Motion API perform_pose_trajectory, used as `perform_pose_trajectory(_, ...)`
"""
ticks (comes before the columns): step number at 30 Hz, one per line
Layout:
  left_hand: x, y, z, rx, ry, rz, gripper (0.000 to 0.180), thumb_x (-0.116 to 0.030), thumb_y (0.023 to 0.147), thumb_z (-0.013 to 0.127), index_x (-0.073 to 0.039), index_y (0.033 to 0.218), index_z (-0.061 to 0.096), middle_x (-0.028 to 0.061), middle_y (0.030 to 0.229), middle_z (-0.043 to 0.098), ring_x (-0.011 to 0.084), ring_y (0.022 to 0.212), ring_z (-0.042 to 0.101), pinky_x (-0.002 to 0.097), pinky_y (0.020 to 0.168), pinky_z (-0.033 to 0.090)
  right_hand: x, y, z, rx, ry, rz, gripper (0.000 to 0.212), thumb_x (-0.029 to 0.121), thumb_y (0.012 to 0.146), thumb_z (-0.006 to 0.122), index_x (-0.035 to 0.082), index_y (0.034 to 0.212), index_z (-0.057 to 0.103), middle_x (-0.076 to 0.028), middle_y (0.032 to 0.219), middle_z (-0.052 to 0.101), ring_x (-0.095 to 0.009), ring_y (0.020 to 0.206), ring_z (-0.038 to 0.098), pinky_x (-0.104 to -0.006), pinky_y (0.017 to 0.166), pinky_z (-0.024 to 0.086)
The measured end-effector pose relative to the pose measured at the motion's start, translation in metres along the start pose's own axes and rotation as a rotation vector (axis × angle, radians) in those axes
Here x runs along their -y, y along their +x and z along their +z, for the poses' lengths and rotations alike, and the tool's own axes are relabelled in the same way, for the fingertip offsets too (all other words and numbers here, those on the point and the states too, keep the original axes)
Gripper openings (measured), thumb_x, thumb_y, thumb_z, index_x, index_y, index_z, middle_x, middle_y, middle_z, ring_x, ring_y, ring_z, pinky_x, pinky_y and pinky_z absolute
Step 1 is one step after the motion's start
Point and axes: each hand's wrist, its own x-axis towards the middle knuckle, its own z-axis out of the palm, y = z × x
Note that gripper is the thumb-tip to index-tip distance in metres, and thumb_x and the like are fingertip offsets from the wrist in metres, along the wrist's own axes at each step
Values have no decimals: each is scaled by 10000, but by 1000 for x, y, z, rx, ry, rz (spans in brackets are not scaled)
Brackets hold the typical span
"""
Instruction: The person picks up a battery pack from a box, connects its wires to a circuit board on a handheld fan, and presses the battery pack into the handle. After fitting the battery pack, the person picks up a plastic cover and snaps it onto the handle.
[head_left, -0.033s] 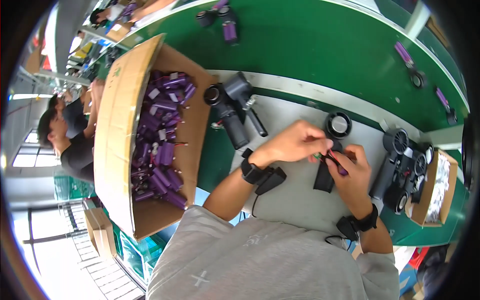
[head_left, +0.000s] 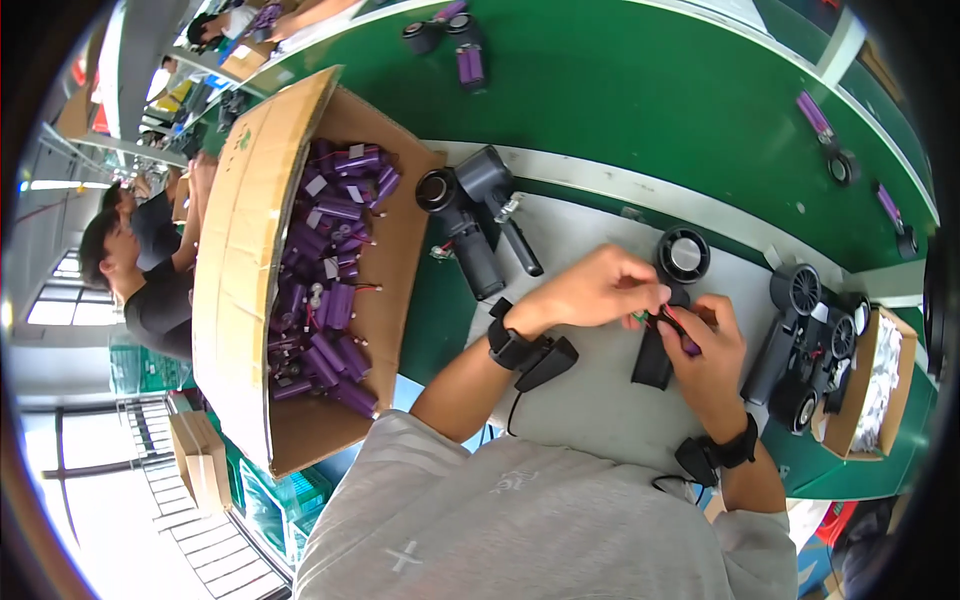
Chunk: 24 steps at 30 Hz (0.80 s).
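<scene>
In front of me lies a dark grey handheld device with a round silver-centred head and a straight handle. Over it my two hands meet. My left hand is closed in a pinch at thin wires, with a bit of green beside the fingertips. My right hand is closed around a purple battery pack, most of it hidden by the fingers. Whether the wires join the pack or the device I cannot tell.
At left stands a tilted cardboard box of purple battery packs. Grey device bodies lie beside it, more at right near a small carton. Battery-and-head parts sit on the green bench. Co-workers are at far left.
The whole view has shifted slightly. My hands keep nearly the same pose over the device, with only slight movement of the fingers.
</scene>
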Motion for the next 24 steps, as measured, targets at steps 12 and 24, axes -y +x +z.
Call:
perform_pose_trajectory(12, 3, -1, -1, 97, 100, 132, 102, -59, 927, 623, 36, 943, 656, 74, 879, 633, 140, 727, 649, 263, 641, 534, 1, 0, -8, 92, 71, 162, 116, 54, 809, 729, 36, 923, 716, -78, 876, 543, -189, 672, 589, -297, 568, 467)
perform_pose_trajectory(24, -1, -1, -6, 98, 106, 146, 69, 1, 900, 630, 45, 942, 663, 85, 880, 625, 153, 731, 636, 273, 642, 521, -3, 3, 3, 67, 103, 97, 115, 83, 789, 761, 60, 899, 737, -56, 837, 537, -152, 613, 547, -278, 520, 430)
